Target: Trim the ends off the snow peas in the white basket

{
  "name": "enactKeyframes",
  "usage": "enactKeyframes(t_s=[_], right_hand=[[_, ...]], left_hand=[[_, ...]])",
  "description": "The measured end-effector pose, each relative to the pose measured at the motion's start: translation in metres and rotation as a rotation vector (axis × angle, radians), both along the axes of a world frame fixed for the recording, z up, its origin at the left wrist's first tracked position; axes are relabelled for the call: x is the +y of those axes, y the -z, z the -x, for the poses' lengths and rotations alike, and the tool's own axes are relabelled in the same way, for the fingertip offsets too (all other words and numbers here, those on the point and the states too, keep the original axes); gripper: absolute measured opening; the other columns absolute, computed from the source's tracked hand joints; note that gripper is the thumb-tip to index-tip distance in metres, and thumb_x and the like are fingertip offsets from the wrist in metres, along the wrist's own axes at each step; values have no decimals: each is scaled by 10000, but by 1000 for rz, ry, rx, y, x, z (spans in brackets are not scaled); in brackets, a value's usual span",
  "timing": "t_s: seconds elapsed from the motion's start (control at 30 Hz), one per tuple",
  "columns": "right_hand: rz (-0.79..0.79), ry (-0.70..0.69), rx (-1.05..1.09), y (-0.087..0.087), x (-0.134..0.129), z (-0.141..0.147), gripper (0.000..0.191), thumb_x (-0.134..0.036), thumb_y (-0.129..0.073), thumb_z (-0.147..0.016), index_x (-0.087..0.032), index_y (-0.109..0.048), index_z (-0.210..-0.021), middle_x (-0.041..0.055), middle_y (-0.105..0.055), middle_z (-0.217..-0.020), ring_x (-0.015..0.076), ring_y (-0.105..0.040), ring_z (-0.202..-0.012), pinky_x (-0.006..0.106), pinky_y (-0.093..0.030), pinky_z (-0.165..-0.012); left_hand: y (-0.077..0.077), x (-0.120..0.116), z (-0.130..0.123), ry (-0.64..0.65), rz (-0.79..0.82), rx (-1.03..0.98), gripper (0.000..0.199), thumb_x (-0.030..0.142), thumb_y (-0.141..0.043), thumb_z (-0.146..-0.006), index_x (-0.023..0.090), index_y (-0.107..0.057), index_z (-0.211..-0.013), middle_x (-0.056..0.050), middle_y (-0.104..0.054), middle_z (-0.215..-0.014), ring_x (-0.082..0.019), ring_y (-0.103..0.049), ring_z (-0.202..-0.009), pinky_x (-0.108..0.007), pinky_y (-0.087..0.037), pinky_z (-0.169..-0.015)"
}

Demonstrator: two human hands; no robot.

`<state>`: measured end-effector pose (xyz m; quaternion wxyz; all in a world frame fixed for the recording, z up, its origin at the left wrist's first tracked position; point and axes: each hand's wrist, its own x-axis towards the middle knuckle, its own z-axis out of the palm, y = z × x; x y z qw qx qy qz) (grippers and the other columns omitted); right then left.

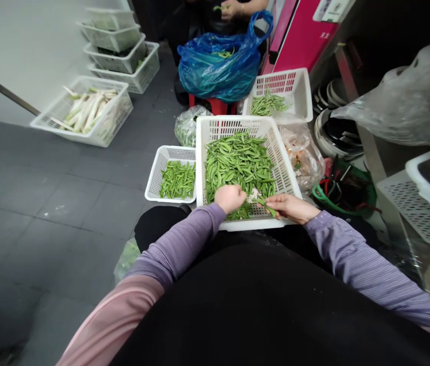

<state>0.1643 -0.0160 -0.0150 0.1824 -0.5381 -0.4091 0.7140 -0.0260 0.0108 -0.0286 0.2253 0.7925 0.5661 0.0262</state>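
Observation:
A large white basket (284,152) in front of me is heaped with green pea pods (238,160). Over its near side, my right hand (293,207) pinches a pea pod (268,207) between thumb and fingers. My left hand (231,198) is closed just left of that pod, above the heap; whatever its fingers grip is hidden. Thin green trimmings (241,212) and a small pale clump (254,194) lie near the hands. To the left, a smaller white basket (152,180) holds more pods (178,180).
Across from me, a person's hand (232,9) is behind a blue plastic bag (218,71). A white basket of green beans (268,103) stands behind the large one. Scissors (335,185) and a green basket (319,194) are at right; a basket of white-stemmed vegetables (89,109) is at left.

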Motion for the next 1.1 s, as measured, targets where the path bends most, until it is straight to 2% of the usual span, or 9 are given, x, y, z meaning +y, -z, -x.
enactKeyframes(t_s=[0.1,0.27,0.4,0.53,0.7,0.8,0.9,1.0,1.1], right_hand=[[48,114,78,-2,-2,-11,292,-314,-740,-567,-121,-631,-758,-20,-577,-572,28,-396,-384,180,-320,-377],[112,165,135,5,-6,-14,318,-304,-748,-572,-137,-621,-811,-8,-588,-579,34,-399,-389,177,-326,-377],[115,97,77,13,-5,-13,230,-286,-668,-666,-140,-613,-835,3,-586,-604,42,-411,-408,181,-350,-404],[-170,-161,-561,27,10,-11,202,-223,-437,-830,-121,-611,-847,67,-629,-688,84,-479,-459,230,-412,-489],[-404,-532,-1103,32,24,-1,296,-328,-507,-802,-104,-635,-657,175,-635,-741,249,-593,-769,336,-425,-693],[-648,-717,-1299,24,20,5,329,-317,-429,-840,-80,-650,-895,218,-617,-947,307,-554,-926,384,-423,-726],[-925,-814,-1036,16,12,11,393,-203,-460,-804,-118,-517,-1184,165,-527,-1195,264,-476,-1074,363,-400,-838],[-808,-891,-736,18,5,18,327,-236,-497,-783,-156,-576,-1090,114,-628,-1013,212,-561,-931,315,-420,-806],[-613,-578,-577,22,-1,26,207,-248,-420,-817,-166,-609,-823,66,-653,-745,166,-594,-699,295,-444,-702]], left_hand=[[3,9,5,-47,38,12,316,259,-328,-817,167,-628,-855,-64,-648,-814,-178,-599,-776,-262,-453,-695],[2,-11,-6,152,-94,-94,509,211,-409,-794,167,-329,-1295,-99,-475,-1202,-167,-578,-915,-254,-461,-754],[1,-19,-12,393,-104,-25,345,290,-298,-877,171,-502,-1129,-86,-561,-1065,-179,-577,-926,-268,-466,-741],[0,-12,-7,489,-14,118,334,257,-306,-866,136,-615,-898,-106,-638,-888,-200,-611,-830,-286,-468,-698],[-10,-5,-1,511,118,244,308,230,-376,-804,122,-660,-853,-132,-660,-874,-220,-619,-827,-287,-464,-681],[-14,-3,0,576,179,242,303,222,-384,-788,143,-668,-855,-118,-664,-890,-222,-618,-829,-289,-461,-670],[-13,-2,0,586,197,239,292,220,-393,-781,153,-672,-836,-107,-669,-859,-204,-618,-798,-266,-450,-645],[-9,-1,-1,571,136,140,262,240,-417,-778,156,-666,-791,-89,-667,-799,-177,-610,-746,-242,-433,-628],[-3,0,-4,414,19,-94,272,250,-398,-800,137,-637,-735,-73,-656,-767,-145,-589,-698,-226,-420,-625]])
